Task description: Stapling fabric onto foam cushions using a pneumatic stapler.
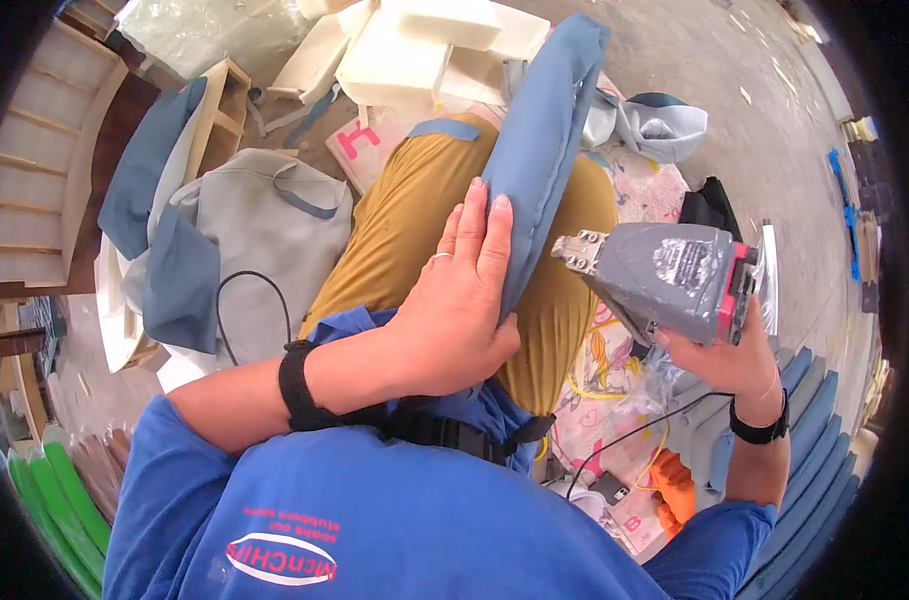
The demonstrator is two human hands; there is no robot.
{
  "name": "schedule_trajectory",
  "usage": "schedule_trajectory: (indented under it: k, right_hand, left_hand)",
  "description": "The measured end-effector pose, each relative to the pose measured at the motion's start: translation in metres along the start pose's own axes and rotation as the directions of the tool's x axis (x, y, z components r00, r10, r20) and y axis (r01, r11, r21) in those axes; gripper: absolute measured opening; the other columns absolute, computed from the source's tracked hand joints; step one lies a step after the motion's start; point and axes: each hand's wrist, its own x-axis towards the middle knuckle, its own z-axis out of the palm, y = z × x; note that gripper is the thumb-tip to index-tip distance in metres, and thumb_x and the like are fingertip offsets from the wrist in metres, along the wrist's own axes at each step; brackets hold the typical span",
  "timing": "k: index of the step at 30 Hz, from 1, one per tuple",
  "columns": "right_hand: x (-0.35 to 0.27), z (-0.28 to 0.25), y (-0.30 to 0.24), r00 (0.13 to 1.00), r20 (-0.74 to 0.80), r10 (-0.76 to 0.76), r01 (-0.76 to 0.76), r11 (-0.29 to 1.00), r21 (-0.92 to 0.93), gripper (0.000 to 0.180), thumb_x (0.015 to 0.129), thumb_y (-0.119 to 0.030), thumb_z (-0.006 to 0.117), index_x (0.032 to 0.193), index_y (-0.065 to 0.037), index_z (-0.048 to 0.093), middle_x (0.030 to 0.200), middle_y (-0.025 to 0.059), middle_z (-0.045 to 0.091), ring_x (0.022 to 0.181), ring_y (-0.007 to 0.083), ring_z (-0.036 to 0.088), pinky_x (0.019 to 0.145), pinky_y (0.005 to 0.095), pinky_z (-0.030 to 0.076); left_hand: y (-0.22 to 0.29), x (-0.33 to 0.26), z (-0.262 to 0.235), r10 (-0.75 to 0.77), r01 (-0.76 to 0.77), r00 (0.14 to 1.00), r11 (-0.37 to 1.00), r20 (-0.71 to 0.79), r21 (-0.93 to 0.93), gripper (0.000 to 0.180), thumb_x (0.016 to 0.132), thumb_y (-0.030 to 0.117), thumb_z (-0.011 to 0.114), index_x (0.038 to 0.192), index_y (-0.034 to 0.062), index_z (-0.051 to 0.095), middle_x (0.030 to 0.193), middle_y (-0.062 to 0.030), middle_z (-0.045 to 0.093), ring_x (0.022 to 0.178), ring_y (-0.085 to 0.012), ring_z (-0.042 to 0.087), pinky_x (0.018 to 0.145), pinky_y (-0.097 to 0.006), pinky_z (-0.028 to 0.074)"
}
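The long blue fabric-covered piece (544, 130) lies over the brown trousers (394, 220), the left hand (464, 285) resting on it with fingers outstretched, while the right hand's (729, 360) grip is wrapped round a gray tool (664, 270), probably a stapler, its metal nose (579, 250) apart from the piece. Working well likely means pressing the fabric steady, keeping the left fingertips (501, 204) clear of the nose and holding the tool square.

We see a long, slim blue fabric-covered panel (542, 130) lying slantwise over the lap (404, 215), stretching from 1 o'clock toward 7, creased along its right edge. At 3 o'clock we find a grey-and-red staple gun (664, 275), held just beside the panel, metal nose toward 9.
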Motion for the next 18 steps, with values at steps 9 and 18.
schedule_trajectory:
  k: [9,18]
  right_hand:
    - [0.012,0.008,-0.022,0.966,0.095,-0.241,0.244,0.969,-0.027,0.072,0.067,-0.001,0.083,0.121,-0.002,0.036,0.099,0.0052,0.063,0.089,0.0097,0.063,0.077,0.0273,0.051]
    - [0.012,0.015,-0.022,0.976,0.016,-0.218,0.217,0.975,0.037,0.060,0.066,-0.005,0.084,0.113,-0.002,0.045,0.097,0.0032,0.062,0.090,0.0094,0.061,0.078,0.0270,0.049]
  left_hand:
    - [0.007,-0.002,-0.001,-0.011,0.005,0.999,0.991,0.048,0.134,0.092,0.077,0.006,0.060,0.149,-0.0078,0.004,0.148,-0.0423,-0.001,0.138,-0.0588,0.014,0.114,-0.051,0.023]
    - [0.004,0.000,0.001,0.028,-0.031,0.999,0.992,0.031,0.124,0.091,0.076,0.005,0.061,0.149,-0.0059,0.008,0.148,-0.0422,0.000,0.136,-0.0600,0.015,0.112,-0.053,0.025]
